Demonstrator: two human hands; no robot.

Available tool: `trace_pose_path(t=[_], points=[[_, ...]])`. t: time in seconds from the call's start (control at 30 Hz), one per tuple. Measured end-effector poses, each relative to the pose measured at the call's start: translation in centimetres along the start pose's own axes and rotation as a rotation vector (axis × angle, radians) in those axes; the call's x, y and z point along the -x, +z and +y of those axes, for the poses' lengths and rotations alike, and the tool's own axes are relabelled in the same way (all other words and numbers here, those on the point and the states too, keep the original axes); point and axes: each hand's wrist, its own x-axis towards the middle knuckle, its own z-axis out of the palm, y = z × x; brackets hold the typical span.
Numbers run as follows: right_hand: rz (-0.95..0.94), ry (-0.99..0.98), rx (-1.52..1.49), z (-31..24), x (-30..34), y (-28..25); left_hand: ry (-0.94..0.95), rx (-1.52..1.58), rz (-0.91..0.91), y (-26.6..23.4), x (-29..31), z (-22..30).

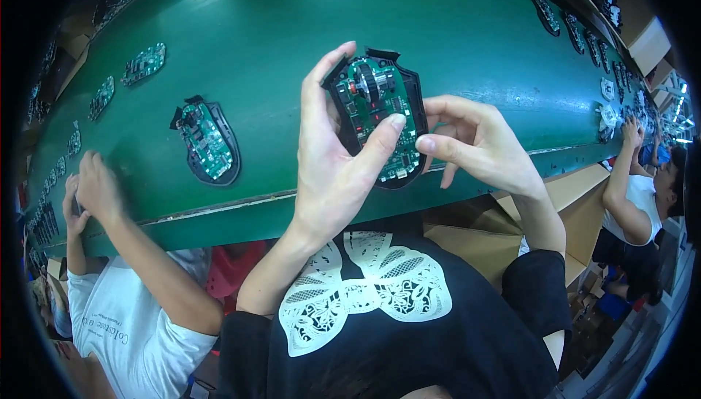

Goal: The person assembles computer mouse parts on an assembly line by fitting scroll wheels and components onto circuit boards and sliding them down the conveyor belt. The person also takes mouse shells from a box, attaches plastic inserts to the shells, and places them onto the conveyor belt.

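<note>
Between my hands is an opened computer mouse (400,149): a black shell base with a green circuit board and a scroll wheel set in it. My left hand (328,158) grips it from the left, fingers behind and along the far edge, thumb pressed on the board. At its right edge, my right hand (475,140) closes with the thumb against the rim and the other fingers partly behind. A second mouse base (208,140) with a green board lies on the green table (270,41) to the left, apart from my hands.
Several green circuit boards (144,64) line the table's left side. Black mouse parts (544,12) sit in a row at the far right. An open cardboard box (475,246) stands below the table edge at my right. Co-workers' hands (95,187) are at work on the left and right.
</note>
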Motion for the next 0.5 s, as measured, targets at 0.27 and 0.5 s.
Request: trace_pose_path(t=[0.27,0.5], points=[[0.128,-0.064,-0.084,0.9,-0.3,-0.1,-0.142,0.232,-0.188,-1.5,-0.5,0.4],[0.079,-0.009,-0.145,0.7,-0.5,0.0,-0.129,0.246,-0.223,-2.3,-0.1,0.7]])
